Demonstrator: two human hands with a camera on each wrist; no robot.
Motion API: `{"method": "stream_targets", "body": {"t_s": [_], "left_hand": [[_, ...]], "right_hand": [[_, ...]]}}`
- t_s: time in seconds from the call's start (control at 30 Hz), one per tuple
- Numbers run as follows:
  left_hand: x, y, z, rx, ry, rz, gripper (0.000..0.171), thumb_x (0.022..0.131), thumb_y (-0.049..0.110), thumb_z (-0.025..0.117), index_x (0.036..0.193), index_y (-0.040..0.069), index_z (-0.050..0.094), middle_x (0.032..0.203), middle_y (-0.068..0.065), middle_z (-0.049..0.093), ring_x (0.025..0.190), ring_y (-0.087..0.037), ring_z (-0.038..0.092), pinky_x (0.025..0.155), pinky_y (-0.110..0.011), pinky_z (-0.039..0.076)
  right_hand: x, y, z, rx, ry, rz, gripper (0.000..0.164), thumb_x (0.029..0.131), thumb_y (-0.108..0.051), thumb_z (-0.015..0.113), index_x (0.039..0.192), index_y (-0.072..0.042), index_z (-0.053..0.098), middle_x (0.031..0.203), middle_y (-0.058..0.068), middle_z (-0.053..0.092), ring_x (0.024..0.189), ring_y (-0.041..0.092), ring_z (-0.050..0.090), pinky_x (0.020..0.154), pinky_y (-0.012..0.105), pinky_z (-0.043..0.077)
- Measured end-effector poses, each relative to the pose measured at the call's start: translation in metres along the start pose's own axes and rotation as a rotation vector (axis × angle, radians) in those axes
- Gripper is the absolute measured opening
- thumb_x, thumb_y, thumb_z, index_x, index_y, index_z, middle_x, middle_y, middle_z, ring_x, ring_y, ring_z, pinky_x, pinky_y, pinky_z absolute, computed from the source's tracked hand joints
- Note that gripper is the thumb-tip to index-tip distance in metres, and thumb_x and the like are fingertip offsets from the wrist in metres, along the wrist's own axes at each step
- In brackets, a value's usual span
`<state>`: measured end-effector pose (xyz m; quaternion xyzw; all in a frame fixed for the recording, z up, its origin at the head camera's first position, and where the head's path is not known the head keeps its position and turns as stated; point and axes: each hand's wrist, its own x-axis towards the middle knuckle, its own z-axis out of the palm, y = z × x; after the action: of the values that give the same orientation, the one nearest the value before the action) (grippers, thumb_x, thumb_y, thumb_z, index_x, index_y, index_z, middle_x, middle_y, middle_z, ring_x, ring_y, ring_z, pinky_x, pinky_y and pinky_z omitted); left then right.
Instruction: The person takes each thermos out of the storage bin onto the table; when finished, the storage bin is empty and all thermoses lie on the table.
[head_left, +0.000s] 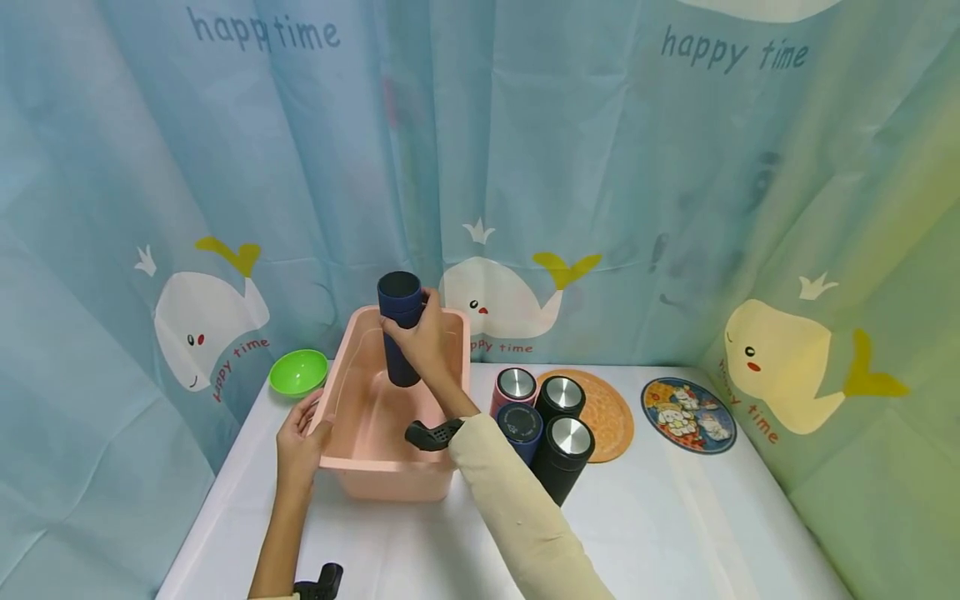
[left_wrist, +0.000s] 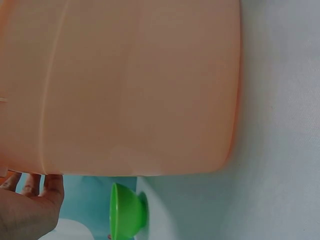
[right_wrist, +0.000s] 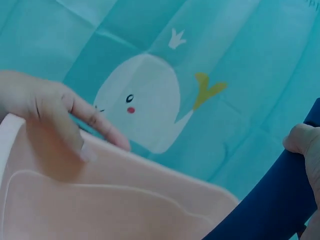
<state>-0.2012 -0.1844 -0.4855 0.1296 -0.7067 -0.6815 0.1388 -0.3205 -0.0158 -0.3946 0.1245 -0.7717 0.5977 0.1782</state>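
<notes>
A pink plastic basin (head_left: 390, 483) stands at the left of the white table. My left hand (head_left: 300, 442) grips its left rim, thumb on the inner side and fingers outside, as the right wrist view also shows. My right hand (head_left: 423, 337) holds a dark blue thermos (head_left: 400, 333) around its body, upright and over the basin's far half. The thermos's lower end overlaps the basin's inside in the head view. In the left wrist view the basin's outer wall (left_wrist: 140, 90) fills most of the picture, with my left fingers at its rim.
A green bowl (head_left: 298, 372) stands left of the basin. To the right are a pink thermos (head_left: 516, 386), a blue thermos (head_left: 520, 425) and two black ones (head_left: 564, 454). Behind them lies a round tan mat (head_left: 611, 417); farther right is a patterned oval mat (head_left: 688, 415). A curtain (head_left: 480, 167) hangs behind.
</notes>
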Motion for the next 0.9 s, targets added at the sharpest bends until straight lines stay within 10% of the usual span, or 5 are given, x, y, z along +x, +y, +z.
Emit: {"method": "stream_targets", "body": {"t_s": [0.13,0.43,0.9], "left_hand": [[-0.001,-0.001,0.001,-0.035,0.012,0.039,0.051,0.093,0.010,0.064,0.141,0.006,0.049,0.137,-0.019,0.050,0.128,-0.027,0.046,0.104,-0.029,0.047],[-0.001,0.004,0.001,0.003,0.000,-0.019,0.050,0.095,0.003,0.057,0.144,0.007,0.046,0.140,-0.015,0.049,0.128,-0.023,0.045,0.082,0.001,0.041],[-0.002,0.004,0.001,-0.008,0.001,-0.004,0.049,0.095,0.004,0.058,0.143,0.006,0.047,0.135,-0.013,0.050,0.108,-0.001,0.048,0.079,0.000,0.043]], "right_hand": [[0.002,-0.009,-0.005,-0.002,0.016,-0.025,0.068,0.080,-0.017,0.076,0.135,-0.005,0.038,0.124,0.015,0.055,0.107,0.027,0.060,0.093,0.042,0.054],[-0.004,-0.040,-0.023,-0.081,0.041,-0.007,0.072,0.078,-0.031,0.078,0.137,-0.012,0.040,0.124,0.009,0.061,0.108,0.023,0.063,0.091,0.044,0.055],[-0.014,-0.075,-0.056,-0.050,-0.002,-0.155,0.068,0.074,-0.028,0.081,0.128,-0.006,0.047,0.113,0.010,0.062,0.100,0.022,0.060,0.080,0.034,0.055]]}}
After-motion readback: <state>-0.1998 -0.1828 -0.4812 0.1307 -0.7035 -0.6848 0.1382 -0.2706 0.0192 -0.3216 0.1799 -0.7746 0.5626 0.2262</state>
